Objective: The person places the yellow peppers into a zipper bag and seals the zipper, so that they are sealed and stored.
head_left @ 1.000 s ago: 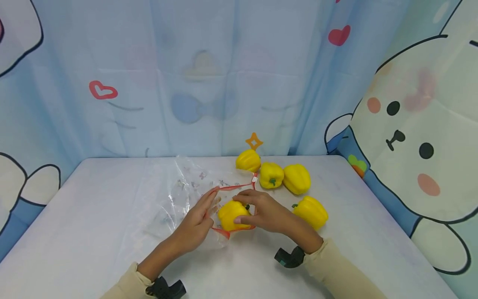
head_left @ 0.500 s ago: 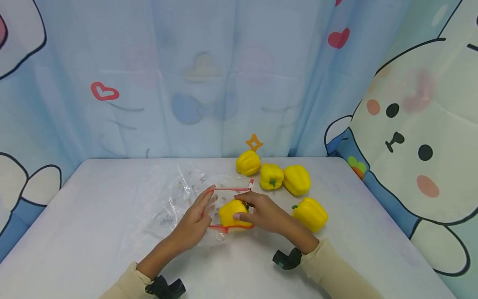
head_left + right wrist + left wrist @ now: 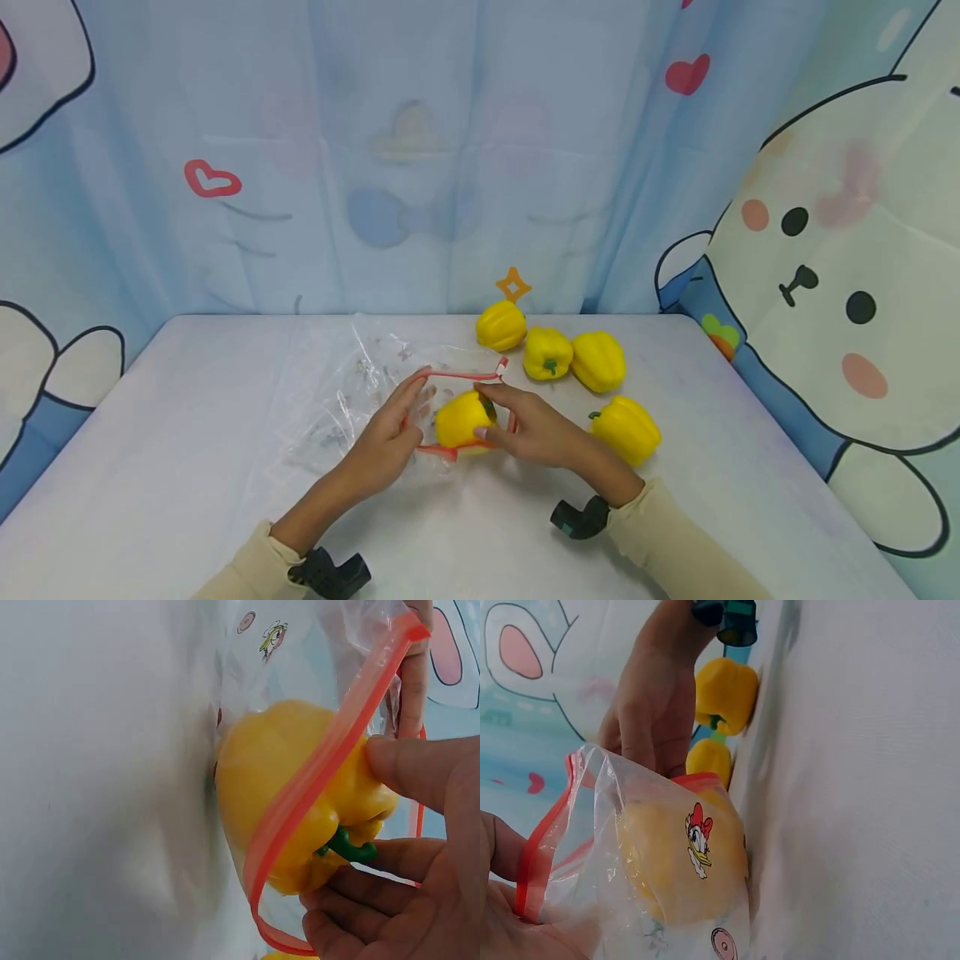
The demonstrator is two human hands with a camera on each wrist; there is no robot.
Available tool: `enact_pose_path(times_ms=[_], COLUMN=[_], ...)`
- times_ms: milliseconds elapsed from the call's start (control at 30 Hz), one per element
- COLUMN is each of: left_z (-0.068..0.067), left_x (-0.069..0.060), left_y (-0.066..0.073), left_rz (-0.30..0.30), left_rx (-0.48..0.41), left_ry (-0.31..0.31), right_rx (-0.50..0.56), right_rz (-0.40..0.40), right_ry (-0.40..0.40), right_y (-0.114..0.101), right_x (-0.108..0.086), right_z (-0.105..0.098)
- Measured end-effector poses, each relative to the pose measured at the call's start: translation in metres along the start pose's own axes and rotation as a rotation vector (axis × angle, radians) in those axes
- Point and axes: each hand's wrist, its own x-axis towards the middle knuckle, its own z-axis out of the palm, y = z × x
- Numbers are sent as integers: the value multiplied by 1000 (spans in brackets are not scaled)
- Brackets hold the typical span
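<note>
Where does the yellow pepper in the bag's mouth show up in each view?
Head: the yellow pepper is just below centre, between left hand and right hand.
Left wrist: below and left of centre, seen through the clear bag.
Right wrist: around the centre, with its green stem showing.
Shared landmark: the red rim of the bag, visible in all three.

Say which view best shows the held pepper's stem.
Right wrist: the stem shows close up, green and curved, unobscured. Head shows it as a dark patch beside the right hand. Left wrist shows the pepper through the bag, its stem hidden.
</note>
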Motion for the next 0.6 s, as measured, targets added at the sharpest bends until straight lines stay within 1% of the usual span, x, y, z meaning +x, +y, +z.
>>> enact_pose_path(times_ms=[133,233,400,500,533,600], left_z=[3,4,1,-2,-3,-6], left_x=[-1,-2,-1,1,1,2], left_y=[-2,-1,-1,-1,-2,-2], left_rz=[-31,-38,-22,-33,-34,-55], left_rx=[49,79,51,37,26,11], left_ry=[6,11,15,27,32,44], right_rx=[72,122,107,106,114,148], right_rz=[-35,-46,-52,-84,-101,-129], right_ry=[34,63,81,73,69,66], right_y=[1,1,2,1,1,0], right_x=[2,4,4,3,3,3], right_z=[4,6,6,4,4,2])
